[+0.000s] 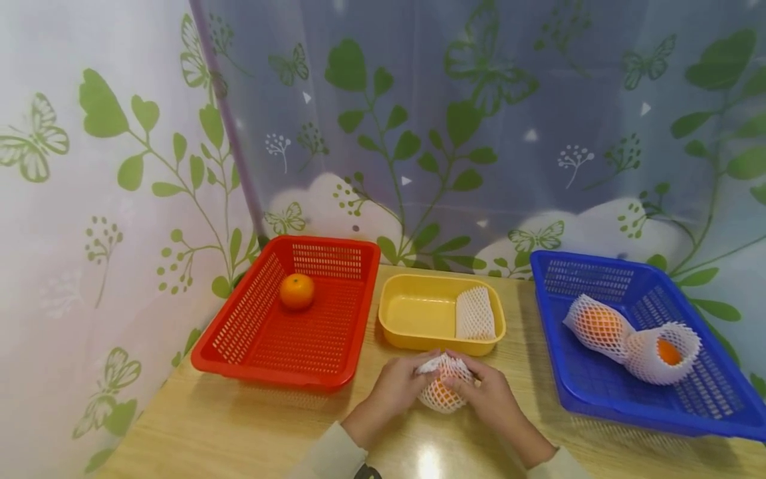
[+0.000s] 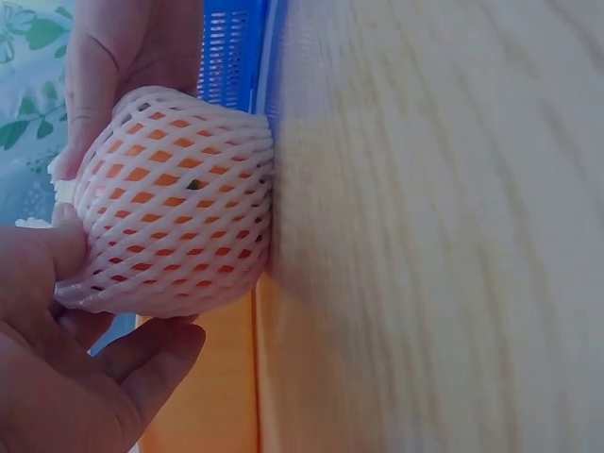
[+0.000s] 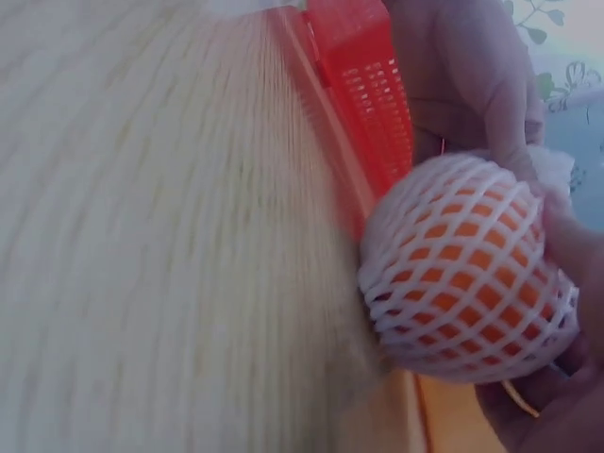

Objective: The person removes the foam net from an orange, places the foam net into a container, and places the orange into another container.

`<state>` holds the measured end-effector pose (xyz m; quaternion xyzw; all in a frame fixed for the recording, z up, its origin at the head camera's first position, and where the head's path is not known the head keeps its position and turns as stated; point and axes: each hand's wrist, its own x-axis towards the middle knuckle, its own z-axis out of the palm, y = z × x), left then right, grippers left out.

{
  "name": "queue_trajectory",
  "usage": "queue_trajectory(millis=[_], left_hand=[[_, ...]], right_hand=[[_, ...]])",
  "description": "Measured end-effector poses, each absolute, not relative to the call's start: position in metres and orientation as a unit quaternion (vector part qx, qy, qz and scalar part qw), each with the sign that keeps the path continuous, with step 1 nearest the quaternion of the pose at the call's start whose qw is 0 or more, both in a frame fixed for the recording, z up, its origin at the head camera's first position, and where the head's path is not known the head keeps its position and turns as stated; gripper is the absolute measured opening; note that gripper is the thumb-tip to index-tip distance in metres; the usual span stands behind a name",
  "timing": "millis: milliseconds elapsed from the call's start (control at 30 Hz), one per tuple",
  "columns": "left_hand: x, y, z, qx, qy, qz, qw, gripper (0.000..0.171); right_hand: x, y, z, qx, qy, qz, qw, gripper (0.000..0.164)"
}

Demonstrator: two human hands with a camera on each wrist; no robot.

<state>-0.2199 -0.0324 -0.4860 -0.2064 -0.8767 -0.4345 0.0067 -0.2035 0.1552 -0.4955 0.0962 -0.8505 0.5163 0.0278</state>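
Observation:
An orange in a white foam net sleeve (image 1: 444, 394) is held between both hands just above the table, in front of the yellow tub. My left hand (image 1: 391, 387) grips its left side, with the thumb on the net. From the right, my right hand (image 1: 492, 394) grips it too, thumb across the front. In the left wrist view, the net (image 2: 184, 203) covers the fruit and a small green spot shows through the mesh. Bunched net sits at the thumbs in the right wrist view, where the sleeved orange (image 3: 462, 274) appears close to the tabletop.
A red basket (image 1: 281, 372) at left holds a bare orange (image 1: 296, 291). The yellow tub (image 1: 413, 313) contains a flat foam net (image 1: 475, 314). At right, a blue basket (image 1: 556, 372) holds two sleeved oranges (image 1: 600, 327). A patterned curtain (image 1: 407, 133) hangs behind the wooden table (image 1: 239, 432).

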Motion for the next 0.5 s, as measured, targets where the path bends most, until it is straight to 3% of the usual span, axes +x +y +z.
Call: queue_trajectory(millis=[333, 500], left_hand=[[-0.218, -0.036, -0.488, -0.194, -0.874, -0.446, 0.005, 0.032], [-0.223, -0.04, -0.488, -0.21, -0.845, -0.49, -0.041, 0.035]], right_hand=[[-0.2, 0.15, -0.485, 0.116, -0.876, 0.467, 0.032, 0.044], [-0.203, 0.149, -0.479, 0.119, -0.889, 0.438, 0.066, 0.039]])
